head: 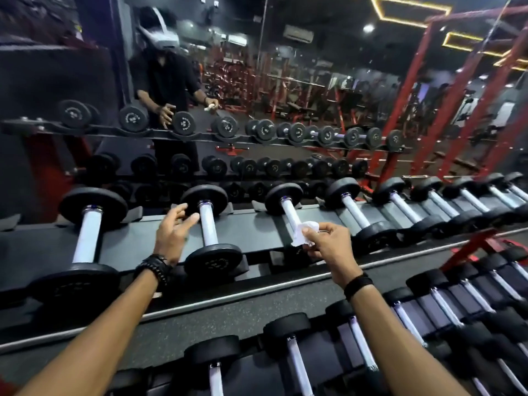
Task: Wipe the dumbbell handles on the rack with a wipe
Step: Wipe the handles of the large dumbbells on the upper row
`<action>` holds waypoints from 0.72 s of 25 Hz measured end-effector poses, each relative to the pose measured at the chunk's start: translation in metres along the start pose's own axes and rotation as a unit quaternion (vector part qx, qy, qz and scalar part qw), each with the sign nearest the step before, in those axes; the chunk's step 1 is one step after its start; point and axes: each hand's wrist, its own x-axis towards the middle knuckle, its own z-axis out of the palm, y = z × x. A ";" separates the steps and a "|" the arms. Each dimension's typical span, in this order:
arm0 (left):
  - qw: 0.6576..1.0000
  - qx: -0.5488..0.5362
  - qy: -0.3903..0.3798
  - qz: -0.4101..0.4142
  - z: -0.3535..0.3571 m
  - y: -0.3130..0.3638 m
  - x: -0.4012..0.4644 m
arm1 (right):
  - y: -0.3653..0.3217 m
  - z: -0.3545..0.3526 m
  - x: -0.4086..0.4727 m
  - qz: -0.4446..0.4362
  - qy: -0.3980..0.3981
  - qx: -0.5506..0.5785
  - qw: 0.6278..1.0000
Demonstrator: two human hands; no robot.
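Observation:
A long dark rack (137, 238) carries a row of black dumbbells with pale metal handles. My right hand (328, 247) pinches a crumpled white wipe (304, 232) against the near part of the third dumbbell's handle (290, 211). My left hand (173, 232) hovers with fingers spread just left of the second dumbbell's handle (208, 224), holding nothing. The first dumbbell's handle (87, 234) lies further left, untouched.
More dumbbells (400, 205) run off to the right along the top shelf, and a lower shelf (314, 361) of dumbbells sits close below my arms. A wall mirror (257, 110) behind the rack reflects me and the gym. A red frame (405, 92) stands at right.

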 end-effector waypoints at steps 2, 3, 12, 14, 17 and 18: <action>0.997 0.020 -0.045 0.056 0.027 0.034 -0.018 | -0.003 -0.013 0.003 0.002 0.005 0.004 1.000; 0.992 0.057 -0.062 0.089 0.041 0.047 -0.026 | -0.004 -0.018 0.007 0.003 -0.005 0.003 1.000; 0.956 0.267 -0.020 0.118 0.147 0.063 -0.069 | 0.002 -0.101 0.063 -0.039 -0.098 0.052 0.993; 0.944 0.315 -0.018 0.098 0.161 0.054 -0.075 | 0.009 -0.112 0.072 -0.040 -0.108 0.060 0.992; 0.926 0.373 -0.017 0.058 0.177 0.043 -0.083 | 0.018 -0.124 0.079 -0.045 -0.151 0.066 0.985; 0.920 0.389 -0.015 0.042 0.178 0.043 -0.084 | 0.018 -0.127 0.083 -0.053 -0.167 0.065 0.982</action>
